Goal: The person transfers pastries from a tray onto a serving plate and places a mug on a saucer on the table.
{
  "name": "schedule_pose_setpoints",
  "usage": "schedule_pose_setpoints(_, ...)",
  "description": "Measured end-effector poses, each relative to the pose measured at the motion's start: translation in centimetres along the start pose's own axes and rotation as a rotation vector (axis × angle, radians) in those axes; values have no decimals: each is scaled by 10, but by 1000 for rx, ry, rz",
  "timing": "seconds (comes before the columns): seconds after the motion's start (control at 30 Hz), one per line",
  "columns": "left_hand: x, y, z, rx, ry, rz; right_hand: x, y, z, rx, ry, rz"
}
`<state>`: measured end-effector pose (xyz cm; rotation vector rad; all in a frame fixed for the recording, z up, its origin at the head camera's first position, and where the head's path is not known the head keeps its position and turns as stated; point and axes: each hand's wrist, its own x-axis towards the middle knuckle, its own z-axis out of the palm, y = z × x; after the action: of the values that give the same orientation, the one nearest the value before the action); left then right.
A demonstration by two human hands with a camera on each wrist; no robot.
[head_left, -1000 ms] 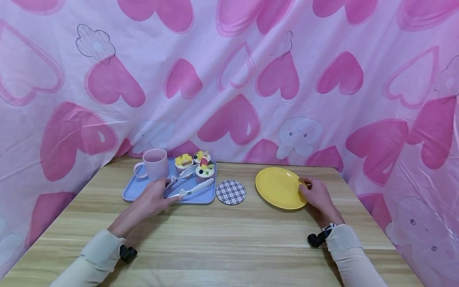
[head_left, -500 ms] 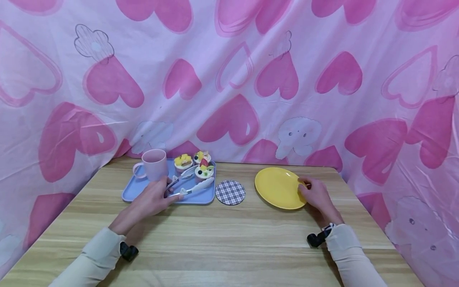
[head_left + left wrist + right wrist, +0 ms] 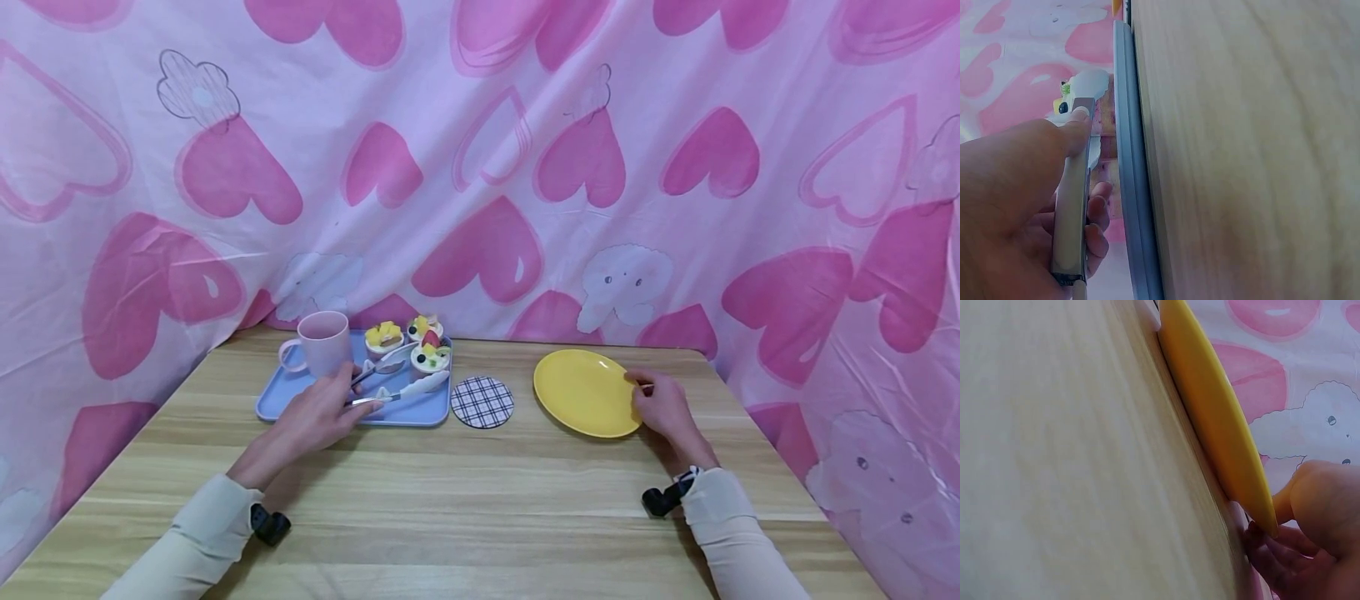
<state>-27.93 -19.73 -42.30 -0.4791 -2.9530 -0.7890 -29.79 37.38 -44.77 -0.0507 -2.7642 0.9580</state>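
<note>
In the head view, my left hand point(image 3: 322, 412) grips a pair of metal tongs with white tips point(image 3: 424, 384), thumb along one arm and fingers behind the other. The tips stand on either side of the front fruit-topped dessert cup point(image 3: 431, 357), which has a strawberry on it. In the left wrist view, the steel handle point(image 3: 1071, 219) lies between thumb and curled fingers. My right hand point(image 3: 663, 408) pinches the right rim of a yellow plate point(image 3: 585, 392) on the table. The right wrist view has the thumb on top of the plate's edge point(image 3: 1222, 425) and fingertips beneath.
A blue tray point(image 3: 277, 404) bears the dessert cups and a pink mug point(image 3: 324, 343) at its left. Two more dessert cups, one mango-topped point(image 3: 385, 336), stand behind the front one. A checked round coaster point(image 3: 482, 402) lies between tray and plate. A pink heart-print curtain point(image 3: 480, 167) hangs behind.
The tongs and my left thumb have shifted slightly up and inward, and the front dessert cup has moved slightly up and to the right. My right hand and the plate stay nearly still.
</note>
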Motion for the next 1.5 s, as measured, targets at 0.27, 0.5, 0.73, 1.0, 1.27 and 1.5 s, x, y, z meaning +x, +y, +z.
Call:
schedule_pose_setpoints(0.27, 0, 0, -1, 23, 19, 18, 0, 3, 1, -3, 33, 1)
schedule_pose_setpoints(0.5, -1, -1, 0, 29, 28, 32, -1, 3, 1, 27, 39, 12)
schedule_pose_setpoints(0.73, -1, 0, 0, 20, 33, 36, -1, 8, 1, 29, 75, 28)
schedule_pose_setpoints(1.0, -2, 9, 0, 16, 29, 29, -1, 5, 0, 43, 55, 62)
schedule_pose_setpoints(1.27, -1, 21, 2, 1, 40, 67, -1, 4, -2, 43, 18, 84)
schedule_pose_setpoints(1.5, 4, 31, 4, -11, 42, 89, -1, 5, -2, 34, 38, 63)
